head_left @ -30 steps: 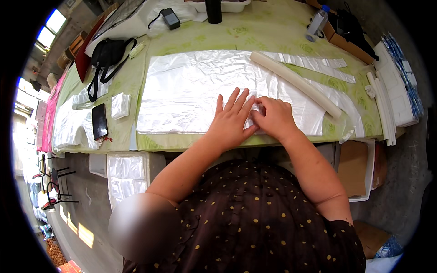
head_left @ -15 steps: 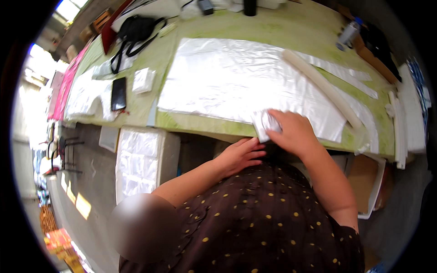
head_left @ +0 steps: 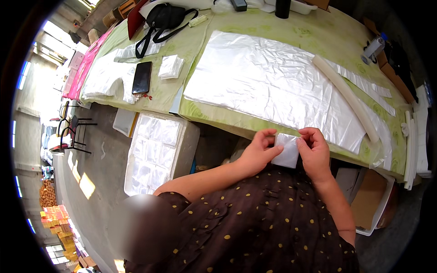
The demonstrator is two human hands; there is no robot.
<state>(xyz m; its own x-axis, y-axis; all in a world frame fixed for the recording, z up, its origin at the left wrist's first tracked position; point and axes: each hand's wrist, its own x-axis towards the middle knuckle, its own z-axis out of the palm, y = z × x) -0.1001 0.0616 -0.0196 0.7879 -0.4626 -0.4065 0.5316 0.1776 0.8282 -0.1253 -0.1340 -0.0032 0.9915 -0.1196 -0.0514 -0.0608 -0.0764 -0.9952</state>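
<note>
Between my two hands, just off the table's front edge, is a small folded packet of whitish plastic film. My left hand pinches its left side, thumb on the near face. My right hand grips its right edge, thumb likewise on the face. Beyond them lies a wide, flat stack of shiny plastic sheeting on the table. A long pale tube or roll rests across the right part of the sheeting. A small pile of similar folded packets sits farther left on the table.
A black phone and a black bag are at the table's left. Below the edge stands a white foam box filled with folded packets. An open carton is under the right side; a bottle stands far right.
My left hand has risen from beside the packet and now holds its left side. The packet has come off the table edge toward me, and the view has shifted left.
</note>
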